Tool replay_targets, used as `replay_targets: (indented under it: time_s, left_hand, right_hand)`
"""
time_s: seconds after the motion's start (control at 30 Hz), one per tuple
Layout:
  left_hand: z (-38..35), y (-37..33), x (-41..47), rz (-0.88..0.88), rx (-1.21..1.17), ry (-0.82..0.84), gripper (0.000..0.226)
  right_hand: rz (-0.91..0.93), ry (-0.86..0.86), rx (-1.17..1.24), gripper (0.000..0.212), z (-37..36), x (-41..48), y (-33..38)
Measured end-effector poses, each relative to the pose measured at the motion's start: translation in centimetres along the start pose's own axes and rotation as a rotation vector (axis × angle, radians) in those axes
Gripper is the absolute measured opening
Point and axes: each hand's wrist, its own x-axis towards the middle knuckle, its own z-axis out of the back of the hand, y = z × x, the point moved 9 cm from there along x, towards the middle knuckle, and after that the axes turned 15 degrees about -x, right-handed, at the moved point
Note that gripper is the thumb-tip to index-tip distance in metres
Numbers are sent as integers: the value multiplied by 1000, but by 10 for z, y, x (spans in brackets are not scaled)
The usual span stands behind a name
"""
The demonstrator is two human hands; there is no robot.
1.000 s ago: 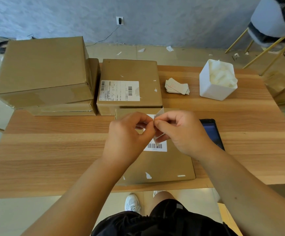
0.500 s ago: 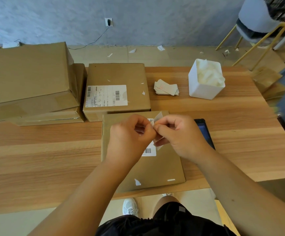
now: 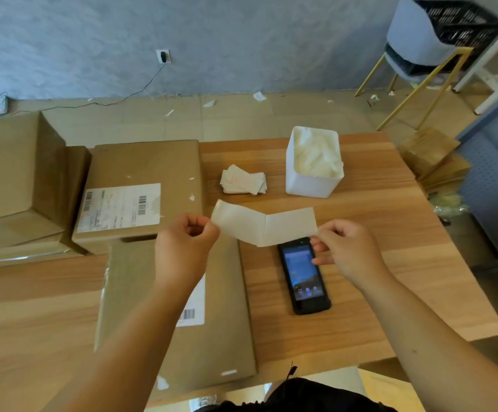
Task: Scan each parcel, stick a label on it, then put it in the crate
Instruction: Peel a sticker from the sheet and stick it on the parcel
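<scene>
A white label (image 3: pixel 264 226) is pulled apart from its backing into a V-shaped strip in the air. My left hand (image 3: pixel 184 248) pinches its left end and my right hand (image 3: pixel 346 251) pinches its right end. Below my left arm a flat brown parcel (image 3: pixel 218 322) lies on the wooden table (image 3: pixel 360 307); a barcode label on it is partly hidden by my arm. A black handheld scanner (image 3: pixel 302 281) with a lit screen lies just right of that parcel. A black crate (image 3: pixel 456 22) sits on a chair at the far right.
More brown boxes are stacked at the left, one (image 3: pixel 140 188) with a shipping label. A pile of labels (image 3: pixel 243 179) and a white bin (image 3: pixel 314 165) full of peeled backings stand at the table's back. Cardboard (image 3: pixel 432 156) leans beyond the right edge.
My hands were close together, picking at the label over the parcel. They have moved apart and peeled the label open into a long strip. The view has shifted right.
</scene>
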Motion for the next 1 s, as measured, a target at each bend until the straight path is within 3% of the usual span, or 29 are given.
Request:
replay_targets:
  time_s: [0.2,0.43,0.73,0.83,1.0]
  left_hand:
    - [-54,-1,30,-11,107,-37,4]
    - [-162,-35,67,-170,171,118,7]
    - [-260,-26,132,-16,19,163,4]
    - [-271,-2,140,58,154,172,4]
    - [-273,9,142,22,358,194,8]
  right_hand:
    - [-18,-201,-288,15,78,44,-28]
    - [33,-205,-467,16,121,96,-19]
    - [68,-159,-424,14,141,138,-10]
    - [65,-139,-388,16,142,143,-12]
    - [42,-101,-341,16,137,146,-16]
